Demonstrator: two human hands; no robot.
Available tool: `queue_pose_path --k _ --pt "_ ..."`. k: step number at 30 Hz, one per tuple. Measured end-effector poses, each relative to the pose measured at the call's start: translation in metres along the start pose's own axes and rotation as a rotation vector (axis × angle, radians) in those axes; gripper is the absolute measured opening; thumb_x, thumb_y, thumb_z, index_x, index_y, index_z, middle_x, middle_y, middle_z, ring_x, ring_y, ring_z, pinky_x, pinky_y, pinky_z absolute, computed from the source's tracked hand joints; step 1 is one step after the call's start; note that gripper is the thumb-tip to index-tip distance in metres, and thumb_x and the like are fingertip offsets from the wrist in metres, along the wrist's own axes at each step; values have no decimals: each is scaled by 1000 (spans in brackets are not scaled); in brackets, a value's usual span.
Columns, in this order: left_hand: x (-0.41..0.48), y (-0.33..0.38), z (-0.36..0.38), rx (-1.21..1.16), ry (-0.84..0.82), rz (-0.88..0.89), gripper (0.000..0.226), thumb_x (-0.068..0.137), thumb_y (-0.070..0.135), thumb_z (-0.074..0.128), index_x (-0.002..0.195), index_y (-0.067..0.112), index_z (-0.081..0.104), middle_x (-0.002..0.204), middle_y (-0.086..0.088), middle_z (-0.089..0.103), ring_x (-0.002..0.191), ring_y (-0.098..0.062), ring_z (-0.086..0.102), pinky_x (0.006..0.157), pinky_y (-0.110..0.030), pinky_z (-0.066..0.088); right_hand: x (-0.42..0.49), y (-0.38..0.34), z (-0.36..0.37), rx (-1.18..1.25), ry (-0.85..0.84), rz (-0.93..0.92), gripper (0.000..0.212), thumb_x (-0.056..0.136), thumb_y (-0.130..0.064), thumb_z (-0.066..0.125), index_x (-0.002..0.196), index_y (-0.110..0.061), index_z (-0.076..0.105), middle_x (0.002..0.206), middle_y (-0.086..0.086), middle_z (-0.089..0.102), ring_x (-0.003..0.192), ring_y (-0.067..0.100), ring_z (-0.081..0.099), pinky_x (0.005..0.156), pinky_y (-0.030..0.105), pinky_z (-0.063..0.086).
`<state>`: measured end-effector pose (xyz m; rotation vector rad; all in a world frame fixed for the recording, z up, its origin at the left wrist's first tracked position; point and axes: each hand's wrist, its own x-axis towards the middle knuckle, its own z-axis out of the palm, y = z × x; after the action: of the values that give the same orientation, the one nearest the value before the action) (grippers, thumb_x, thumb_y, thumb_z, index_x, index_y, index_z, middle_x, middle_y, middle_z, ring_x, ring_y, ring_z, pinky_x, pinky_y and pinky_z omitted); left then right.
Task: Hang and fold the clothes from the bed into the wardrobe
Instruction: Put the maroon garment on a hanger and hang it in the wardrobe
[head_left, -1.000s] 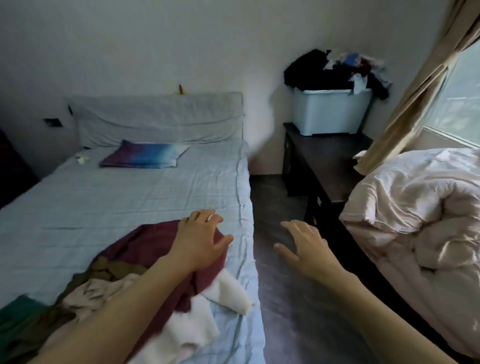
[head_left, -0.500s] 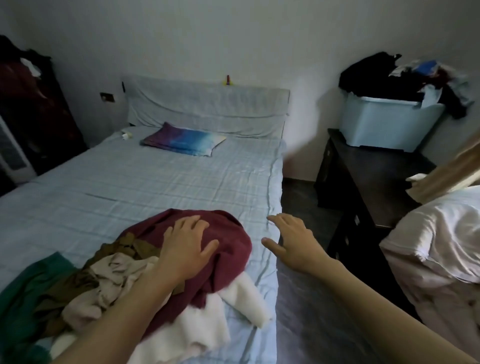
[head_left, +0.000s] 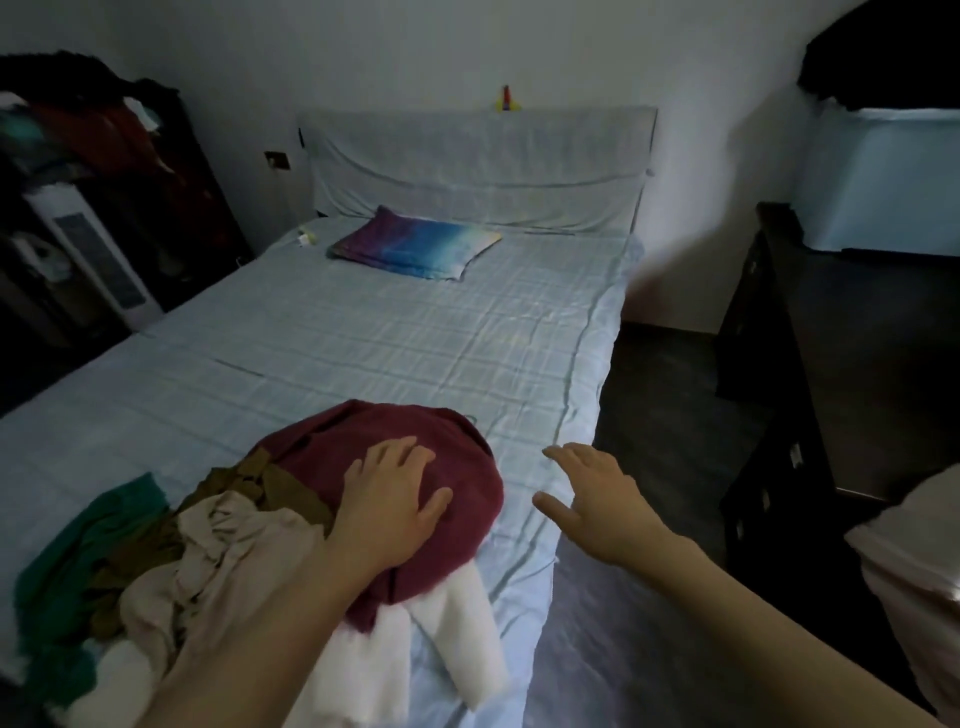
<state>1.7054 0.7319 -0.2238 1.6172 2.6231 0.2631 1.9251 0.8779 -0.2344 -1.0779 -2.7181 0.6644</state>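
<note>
A heap of clothes lies on the near part of the bed: a maroon garment on top, with beige, olive, teal and white pieces around it. My left hand rests flat on the maroon garment, fingers spread. My right hand hovers open over the bed's right edge, holding nothing. A dark wardrobe with clothes inside stands at the far left.
A purple and blue pillow lies near the covered headboard. A dark dresser stands right of the bed with a pale storage bin of clothes on it. A pinkish duvet shows at the right edge. Dark floor runs between bed and dresser.
The view has swung left, bringing the wardrobe into sight. My left hand has stayed on the maroon garment; my right hand has moved from over the floor to the bed's edge.
</note>
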Motion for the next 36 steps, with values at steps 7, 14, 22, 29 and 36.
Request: queue_pose_path --k 7,14,22,29,36 --pt "49 43 -21 119 40 30 55 93 55 49 141 28 44 156 1 34 143 -22 28 117 -47 23 30 50 -44 57 13 9 64 94 -56 50 149 -26 32 154 0 34 140 25 30 109 52 35" --pt "79 27 -19 99 48 -16 54 94 53 50 140 26 46 154 0 36 142 -22 30 117 -50 24 73 47 -45 42 -23 -35 64 95 -54 50 149 -25 32 154 0 33 141 24 30 110 48 35" --pt "154 -21 -5 98 2 13 58 94 52 52 144 24 42 156 -2 33 143 -24 27 116 -51 25 146 27 -35 -72 -52 -60 66 96 -54 48 151 -24 29 157 3 30 143 25 27 111 48 34" --pt "215 -72 14 28 -23 -24 60 93 57 50 145 26 41 156 0 34 143 -23 27 116 -52 24 221 10 -9 -92 -68 -24 62 97 -52 48 150 -24 31 155 2 32 143 24 27 113 47 32" --pt "255 -114 59 24 -148 -33 60 93 57 49 145 28 40 155 2 34 142 -21 29 117 -48 25 287 20 44 -68 -167 49 62 97 -51 48 150 -23 31 155 2 32 142 24 28 112 46 33"
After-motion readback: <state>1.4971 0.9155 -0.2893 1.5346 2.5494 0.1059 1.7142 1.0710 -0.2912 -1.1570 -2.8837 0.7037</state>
